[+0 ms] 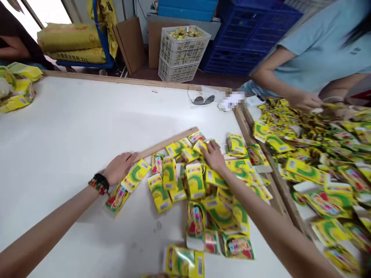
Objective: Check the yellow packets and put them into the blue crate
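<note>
My left hand (119,168), with a beaded bracelet at its wrist, is closed around the near end of a thin wooden strip (171,142). Two small yellow-green boxes lie against that hand, the upper one a yellow box (136,175) with a barcode. A loose pile of similar boxes (195,181) spreads on the white table to the right of the strip. On top of the pile's far side rests my right hand (213,156), fingers apart and touching boxes. Its fingertips are partly hidden among them.
A wooden divider (269,166) edges the table at right; beyond it lie heaped boxes and sachets (307,162), where a person in light blue works. Sunglasses (204,100) lie near the far edge. White crates (182,54) and blue crates (234,42) stand behind.
</note>
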Demonstrator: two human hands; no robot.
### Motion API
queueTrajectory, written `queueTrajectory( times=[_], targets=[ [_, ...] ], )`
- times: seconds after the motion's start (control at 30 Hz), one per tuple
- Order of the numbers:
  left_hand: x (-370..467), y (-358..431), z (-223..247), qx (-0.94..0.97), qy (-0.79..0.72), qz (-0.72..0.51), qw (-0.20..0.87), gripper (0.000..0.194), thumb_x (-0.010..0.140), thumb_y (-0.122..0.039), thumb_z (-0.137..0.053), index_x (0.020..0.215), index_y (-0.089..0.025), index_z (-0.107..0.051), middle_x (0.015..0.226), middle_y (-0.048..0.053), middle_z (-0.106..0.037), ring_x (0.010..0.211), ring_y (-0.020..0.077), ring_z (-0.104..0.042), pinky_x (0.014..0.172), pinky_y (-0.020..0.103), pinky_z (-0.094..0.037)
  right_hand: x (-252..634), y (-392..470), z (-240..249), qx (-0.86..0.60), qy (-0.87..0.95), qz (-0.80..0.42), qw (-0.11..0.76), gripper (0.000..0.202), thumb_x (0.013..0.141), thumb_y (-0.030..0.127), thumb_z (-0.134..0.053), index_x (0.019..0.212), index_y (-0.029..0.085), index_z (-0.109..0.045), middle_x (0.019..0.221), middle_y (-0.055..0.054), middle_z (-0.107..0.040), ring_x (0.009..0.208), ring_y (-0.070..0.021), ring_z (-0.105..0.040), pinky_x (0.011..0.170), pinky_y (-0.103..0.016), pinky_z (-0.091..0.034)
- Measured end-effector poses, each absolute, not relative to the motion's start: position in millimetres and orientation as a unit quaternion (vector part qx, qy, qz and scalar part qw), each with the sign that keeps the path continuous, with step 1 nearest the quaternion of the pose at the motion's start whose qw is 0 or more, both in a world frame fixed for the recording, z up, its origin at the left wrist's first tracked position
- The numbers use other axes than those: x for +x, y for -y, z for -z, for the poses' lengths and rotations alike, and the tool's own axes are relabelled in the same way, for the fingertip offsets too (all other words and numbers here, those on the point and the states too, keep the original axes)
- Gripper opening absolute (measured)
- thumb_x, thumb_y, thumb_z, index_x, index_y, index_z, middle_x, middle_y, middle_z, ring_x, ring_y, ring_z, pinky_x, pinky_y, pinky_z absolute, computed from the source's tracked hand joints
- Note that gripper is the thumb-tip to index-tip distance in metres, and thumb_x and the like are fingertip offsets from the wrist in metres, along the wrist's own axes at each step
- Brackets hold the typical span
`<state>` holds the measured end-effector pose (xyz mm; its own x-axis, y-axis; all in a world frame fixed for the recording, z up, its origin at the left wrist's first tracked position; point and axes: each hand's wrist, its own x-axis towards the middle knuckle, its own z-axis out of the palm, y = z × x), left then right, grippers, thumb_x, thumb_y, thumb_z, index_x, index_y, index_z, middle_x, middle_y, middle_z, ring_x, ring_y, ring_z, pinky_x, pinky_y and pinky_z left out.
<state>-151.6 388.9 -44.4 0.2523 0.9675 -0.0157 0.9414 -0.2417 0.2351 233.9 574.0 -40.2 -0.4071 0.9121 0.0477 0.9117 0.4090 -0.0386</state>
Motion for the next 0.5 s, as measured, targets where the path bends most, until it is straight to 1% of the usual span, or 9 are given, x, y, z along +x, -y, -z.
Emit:
queueTrajectory(
  times=[0.07, 0.17, 0.2, 0.27, 0.33, 0.37, 0.4, 0.47, 0.5],
  targets=[
    [-145.7, -337.2, 47.6, 0.781, -0.610, -0.074, 0.117, 0.043, 0.096, -0.028, -0.035, 0.136, -0.013, -0.039, 0.118, 0.014, -0.057, 0.105, 0.0257, -0.053, 0.092, 0.040, -0.045, 234.4, -501.1, 37.4, -0.591, 0.805, -0.029, 0.036, 0.052, 0.096, 0.049, -0.027, 0.135, 0.022, -0.049, 0.146, -0.014, -0.042, 0.136, -0.0328, -0.034, 0.101, -0.055, -0.038],
    [-133.1, -253.5, 57.7, 0.773, -0.617, -0.092, 0.118, 0.042, 0.095, -0.024, -0.036, 0.136, -0.017, -0.042, 0.119, 0.012, -0.059, 0.106, 0.0248, -0.055, 0.093, 0.039, -0.047, 236.1, -393.5, 23.0, -0.645, 0.746, -0.158, 0.055, 0.056, 0.092, 0.056, -0.028, 0.137, 0.029, -0.047, 0.154, -0.009, -0.032, 0.142, -0.0362, -0.024, 0.103, -0.064, -0.032],
    [-128.9, -227.3, 63.2, 0.774, -0.615, -0.097, 0.111, 0.043, 0.093, -0.023, -0.038, 0.136, -0.019, -0.042, 0.120, 0.010, -0.060, 0.109, 0.0250, -0.056, 0.094, 0.040, -0.047, 237.4, -363.6, 16.3, -0.646, 0.742, -0.170, 0.054, 0.056, 0.089, 0.059, -0.032, 0.133, 0.032, -0.051, 0.151, -0.008, -0.037, 0.139, -0.0377, -0.029, 0.101, -0.066, -0.033],
    [-121.8, -183.2, 77.5, 0.777, -0.614, -0.108, 0.086, 0.044, 0.091, -0.025, -0.044, 0.135, -0.025, -0.044, 0.117, 0.007, -0.063, 0.104, 0.0241, -0.059, 0.091, 0.037, -0.050, 241.9, -324.9, 1.2, -0.633, 0.751, -0.177, 0.058, 0.049, 0.081, 0.064, -0.046, 0.122, 0.041, -0.059, 0.133, -0.004, -0.058, 0.127, -0.0381, -0.047, 0.098, -0.067, -0.035],
    [-116.9, -154.2, 92.5, 0.766, -0.630, -0.111, 0.067, 0.049, 0.089, -0.023, -0.045, 0.138, -0.028, -0.040, 0.117, 0.006, -0.063, 0.104, 0.0231, -0.061, 0.089, 0.034, -0.051, 251.5, -325.8, -17.0, -0.619, 0.767, -0.159, 0.064, 0.041, 0.079, 0.062, -0.052, 0.115, 0.045, -0.061, 0.113, -0.002, -0.069, 0.110, -0.0341, -0.060, 0.095, -0.062, -0.041],
    [-114.9, -145.7, 98.9, 0.759, -0.639, -0.117, 0.053, 0.051, 0.089, -0.022, -0.045, 0.140, -0.028, -0.038, 0.116, 0.006, -0.064, 0.103, 0.0228, -0.062, 0.087, 0.033, -0.052, 258.8, -342.6, -27.5, -0.628, 0.764, -0.134, 0.066, 0.040, 0.080, 0.059, -0.051, 0.115, 0.043, -0.062, 0.111, -0.003, -0.070, 0.107, -0.0321, -0.061, 0.093, -0.057, -0.044],
    [-113.2, -140.6, 103.9, 0.746, -0.653, -0.120, 0.042, 0.053, 0.089, -0.022, -0.044, 0.141, -0.028, -0.035, 0.116, 0.007, -0.064, 0.103, 0.0231, -0.062, 0.087, 0.034, -0.053, 267.5, -368.7, -38.4, -0.651, 0.748, -0.105, 0.076, 0.045, 0.083, 0.056, -0.048, 0.119, 0.034, -0.062, 0.117, -0.008, -0.067, 0.112, -0.0330, -0.058, 0.094, -0.053, -0.044],
    [-110.3, -137.9, 110.1, 0.718, -0.684, -0.125, 0.030, 0.056, 0.090, -0.022, -0.043, 0.144, -0.026, -0.030, 0.116, 0.009, -0.064, 0.102, 0.0245, -0.063, 0.084, 0.036, -0.055, 286.5, -437.7, -57.0, -0.695, 0.710, -0.057, 0.098, 0.065, 0.085, 0.055, -0.046, 0.137, 0.018, -0.047, 0.138, -0.020, -0.049, 0.125, -0.0401, -0.045, 0.098, -0.058, -0.037],
    [-109.1, -138.9, 111.6, 0.704, -0.698, -0.126, 0.034, 0.058, 0.089, -0.024, -0.043, 0.145, -0.025, -0.027, 0.116, 0.010, -0.063, 0.101, 0.0255, -0.064, 0.083, 0.037, -0.055, 295.0, -473.0, -62.7, -0.714, 0.691, -0.038, 0.104, 0.072, 0.085, 0.054, -0.047, 0.144, 0.015, -0.036, 0.147, -0.023, -0.036, 0.132, -0.0432, -0.035, 0.100, -0.062, -0.032]
  ],
)
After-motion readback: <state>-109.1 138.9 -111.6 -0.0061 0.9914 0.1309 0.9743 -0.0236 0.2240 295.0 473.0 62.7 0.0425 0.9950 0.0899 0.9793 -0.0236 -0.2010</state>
